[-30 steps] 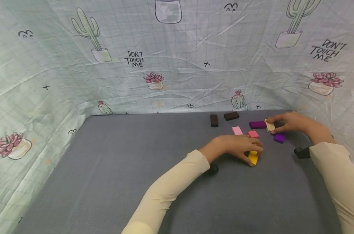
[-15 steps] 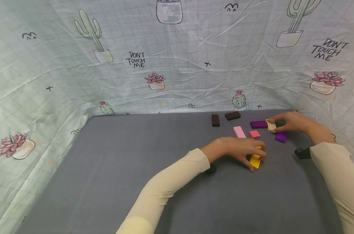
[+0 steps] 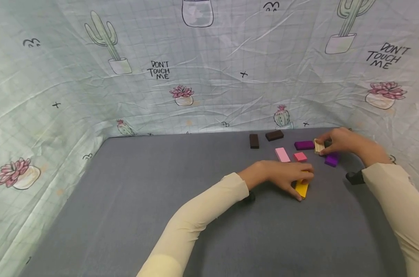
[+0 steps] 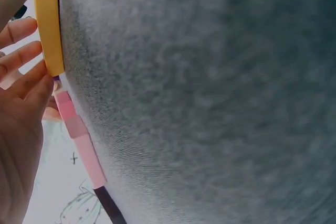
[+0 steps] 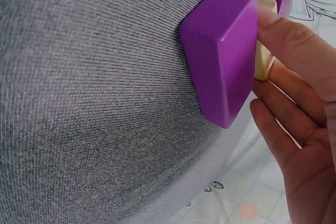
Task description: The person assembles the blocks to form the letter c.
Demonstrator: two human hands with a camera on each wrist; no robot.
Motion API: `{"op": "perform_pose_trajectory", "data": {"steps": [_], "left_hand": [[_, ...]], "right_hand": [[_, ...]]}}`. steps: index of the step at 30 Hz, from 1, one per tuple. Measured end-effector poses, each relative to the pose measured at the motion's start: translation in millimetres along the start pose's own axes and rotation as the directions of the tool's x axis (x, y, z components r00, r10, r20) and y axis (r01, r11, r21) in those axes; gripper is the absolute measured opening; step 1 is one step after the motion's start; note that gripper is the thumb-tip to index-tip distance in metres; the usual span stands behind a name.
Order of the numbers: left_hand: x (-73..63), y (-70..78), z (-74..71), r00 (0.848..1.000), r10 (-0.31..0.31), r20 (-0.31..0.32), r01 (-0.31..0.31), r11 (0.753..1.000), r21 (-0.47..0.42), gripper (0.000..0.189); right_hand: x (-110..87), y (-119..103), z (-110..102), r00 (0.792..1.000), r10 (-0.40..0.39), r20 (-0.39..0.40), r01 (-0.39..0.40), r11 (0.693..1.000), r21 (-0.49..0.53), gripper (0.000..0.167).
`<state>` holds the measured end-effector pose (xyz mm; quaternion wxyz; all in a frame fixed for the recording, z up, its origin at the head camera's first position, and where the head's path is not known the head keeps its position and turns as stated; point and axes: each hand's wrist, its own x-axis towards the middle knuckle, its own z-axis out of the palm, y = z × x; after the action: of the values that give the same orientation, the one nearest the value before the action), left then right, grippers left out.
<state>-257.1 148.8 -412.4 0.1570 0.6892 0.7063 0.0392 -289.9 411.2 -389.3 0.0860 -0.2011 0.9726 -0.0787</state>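
My left hand [image 3: 288, 174] grips a yellow block [image 3: 301, 189] between thumb and fingers, flat on the grey cloth. In the left wrist view the thumb lies on one end of the yellow block [image 4: 49, 30], fingertips along its side. At the back right, my right hand [image 3: 346, 142] pinches a pale wooden block [image 3: 318, 146]. A purple block [image 3: 331, 159] lies just in front of that hand; in the right wrist view this purple block [image 5: 226, 51] partly hides the wooden block [image 5: 263, 56]. A longer dark purple block [image 3: 304, 145] lies to the left of the wooden one.
Between the hands lie a coral pink block [image 3: 300, 157] and a light pink block [image 3: 282, 154]. Two dark brown blocks, one upright in view [image 3: 254, 141] and one slanted [image 3: 274, 135], lie near the back edge. A printed cloth wall [image 3: 209, 96] borders the grey surface [image 3: 143, 192].
My left hand has shifted the yellow block slightly toward me, leaving the pink blocks more exposed. The right hand stays at the wooden block, its fingers slightly changed.
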Motion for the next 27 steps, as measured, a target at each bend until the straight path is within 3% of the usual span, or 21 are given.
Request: {"op": "perform_pose_trajectory", "data": {"steps": [10,14,19,27], "left_hand": [[1.4,0.9,-6.7,0.999,0.003,0.040,0.000,0.998,-0.057,0.054],[-3.5,1.1,-9.6,0.999,0.006,0.043,-0.005,1.000,-0.018,0.054],[-25.0,-0.5,-12.8,1.000,0.014,-0.023,-0.013,0.999,0.047,0.055],[-67.9,-1.3,-17.2,0.989,-0.015,-0.144,0.017,1.000,0.008,0.048]], "right_hand": [[3.0,0.3,-1.3,1.000,-0.019,0.010,0.019,1.000,-0.006,0.055],[1.2,0.3,-0.2,0.999,-0.035,-0.006,0.035,0.999,-0.017,0.055],[-10.2,1.0,-0.3,0.998,-0.042,-0.041,0.041,0.999,-0.026,0.048],[-31.8,-10.2,-7.8,0.995,-0.022,-0.092,0.020,1.000,-0.021,0.050]]}}
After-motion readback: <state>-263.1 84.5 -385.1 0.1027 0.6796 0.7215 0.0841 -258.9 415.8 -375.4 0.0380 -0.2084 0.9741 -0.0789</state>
